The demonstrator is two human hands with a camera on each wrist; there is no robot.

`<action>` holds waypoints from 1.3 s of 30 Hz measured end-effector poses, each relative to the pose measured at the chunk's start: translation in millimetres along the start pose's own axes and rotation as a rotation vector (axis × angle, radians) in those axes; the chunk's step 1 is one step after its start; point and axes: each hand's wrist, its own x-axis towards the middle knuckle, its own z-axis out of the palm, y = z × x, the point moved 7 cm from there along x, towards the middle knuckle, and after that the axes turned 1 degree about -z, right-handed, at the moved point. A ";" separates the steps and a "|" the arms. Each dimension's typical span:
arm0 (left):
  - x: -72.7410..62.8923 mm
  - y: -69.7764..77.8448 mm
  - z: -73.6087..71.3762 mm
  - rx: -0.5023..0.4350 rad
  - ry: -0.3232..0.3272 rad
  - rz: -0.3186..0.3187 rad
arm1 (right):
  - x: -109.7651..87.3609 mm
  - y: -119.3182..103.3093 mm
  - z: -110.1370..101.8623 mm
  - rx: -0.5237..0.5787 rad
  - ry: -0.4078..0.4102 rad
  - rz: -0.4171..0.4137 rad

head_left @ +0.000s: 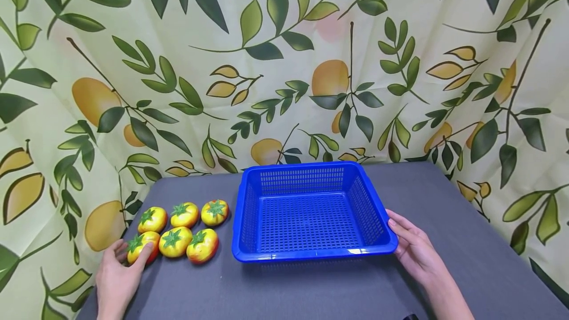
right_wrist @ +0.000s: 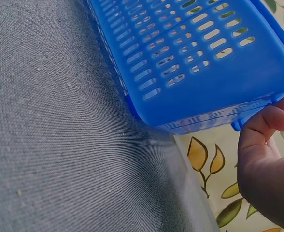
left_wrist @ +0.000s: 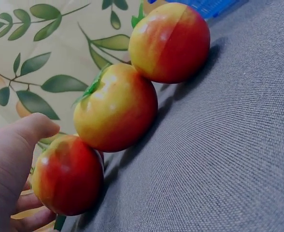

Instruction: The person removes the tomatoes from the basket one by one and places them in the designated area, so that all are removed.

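Note:
Several yellow-and-red tomatoes with green leafy tops, likely artificial, stand in two short rows on the grey table. My left hand (head_left: 119,271) is at the front-left tomato (head_left: 148,241), thumb on one side and fingers on the other. In the left wrist view that tomato (left_wrist: 69,176) sits on the cloth, with the thumb (left_wrist: 33,128) near its top and fingertips behind it. To the right, a blue plastic basket (head_left: 315,255) stands with nothing inside. My right hand (head_left: 415,246) holds its right rim near the front corner, thumb over the edge and fingers beneath.
Left of the basket, the other tomatoes include a middle front one (head_left: 175,243) and a back right one (head_left: 215,214). A leaf-and-fruit patterned curtain (head_left: 284,78) hangs behind and beside the grey table (head_left: 284,290). A small black object (head_left: 411,317) shows at the bottom edge.

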 end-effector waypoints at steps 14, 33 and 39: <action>-27.4 39.3 -20.4 -0.092 0.239 0.252 | -1.4 -2.2 0.0 0.019 -0.051 -0.004; -89.9 146.5 29.4 -0.012 0.012 0.674 | -8.0 -25.2 -15.1 -0.445 0.234 -0.030; -105.4 165.7 36.6 0.056 -0.049 0.757 | -23.5 -52.7 -13.2 -0.976 0.421 -0.181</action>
